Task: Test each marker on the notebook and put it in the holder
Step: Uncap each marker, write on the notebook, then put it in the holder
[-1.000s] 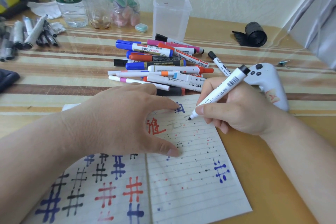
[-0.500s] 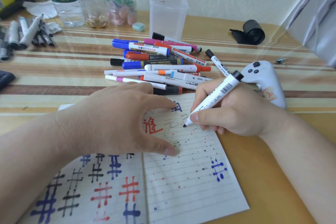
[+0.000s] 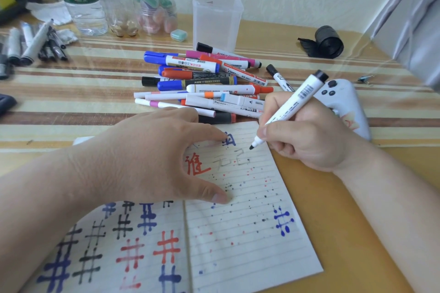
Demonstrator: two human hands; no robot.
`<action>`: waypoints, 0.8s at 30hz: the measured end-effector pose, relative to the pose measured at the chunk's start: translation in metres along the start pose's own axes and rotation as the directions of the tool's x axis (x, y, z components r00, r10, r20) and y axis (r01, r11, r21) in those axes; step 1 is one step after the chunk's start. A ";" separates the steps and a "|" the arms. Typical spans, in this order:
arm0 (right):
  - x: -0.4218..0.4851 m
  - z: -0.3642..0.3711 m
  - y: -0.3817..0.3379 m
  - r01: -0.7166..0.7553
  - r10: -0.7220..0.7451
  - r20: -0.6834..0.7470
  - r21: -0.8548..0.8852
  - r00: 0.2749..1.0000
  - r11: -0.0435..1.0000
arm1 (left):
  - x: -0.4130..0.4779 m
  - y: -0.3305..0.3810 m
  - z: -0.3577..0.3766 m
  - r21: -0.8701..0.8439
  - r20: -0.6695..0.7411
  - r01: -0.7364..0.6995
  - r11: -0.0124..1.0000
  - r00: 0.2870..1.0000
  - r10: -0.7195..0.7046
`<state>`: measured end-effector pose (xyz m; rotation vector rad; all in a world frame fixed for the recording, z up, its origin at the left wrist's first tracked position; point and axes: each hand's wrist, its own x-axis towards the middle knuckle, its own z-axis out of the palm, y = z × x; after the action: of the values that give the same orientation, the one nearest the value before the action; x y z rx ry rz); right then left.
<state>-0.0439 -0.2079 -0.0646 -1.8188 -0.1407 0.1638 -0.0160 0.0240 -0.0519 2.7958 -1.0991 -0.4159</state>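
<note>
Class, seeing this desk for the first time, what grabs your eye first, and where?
The open notebook, covered in red, blue and black hash marks, lies nearest, under the left hand. The right hand grips a white marker, tip at the page's top. Behind, a pile of coloured markers lies before the clear holder.

Notebook [image 3: 250,233]: matt lined paper, ink marks feathered at the edges. Marker [image 3: 289,109]: smooth white plastic barrel with a slight sheen. Far holder [image 3: 216,21]: frosted translucent plastic. Table [image 3: 95,107]: glossy clear cover over striped cloth. Right controller [image 3: 345,102]: smooth white plastic. Far-left bottles [image 3: 83,7]: clear plastic.
</note>
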 end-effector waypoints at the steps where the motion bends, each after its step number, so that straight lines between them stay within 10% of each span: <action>1: 0.000 -0.001 0.001 0.003 -0.004 0.016 0.053 1.000 0.999 | 0.001 -0.002 0.000 0.009 -0.034 -0.004 1.000 0.999 0.004; 9: -0.004 0.007 0.000 0.158 -0.168 0.058 0.152 0.984 0.976 | -0.004 -0.022 0.006 -0.661 -0.299 -0.097 0.744 0.944 -0.142; 16: 0.001 0.006 0.000 0.109 -0.159 0.073 0.455 0.985 0.884 | 0.006 -0.010 0.007 -0.955 -0.157 -0.216 -0.204 0.950 -0.270; 24: -0.005 0.013 -0.011 0.233 -0.248 -0.013 0.402 0.969 0.886 | 0.006 -0.009 0.003 -0.923 -0.068 -0.113 -0.367 0.989 -0.135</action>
<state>-0.0512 -0.1941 -0.0573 -1.3736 -0.3349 0.0458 -0.0065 0.0268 -0.0581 1.0275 -0.1616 -0.6544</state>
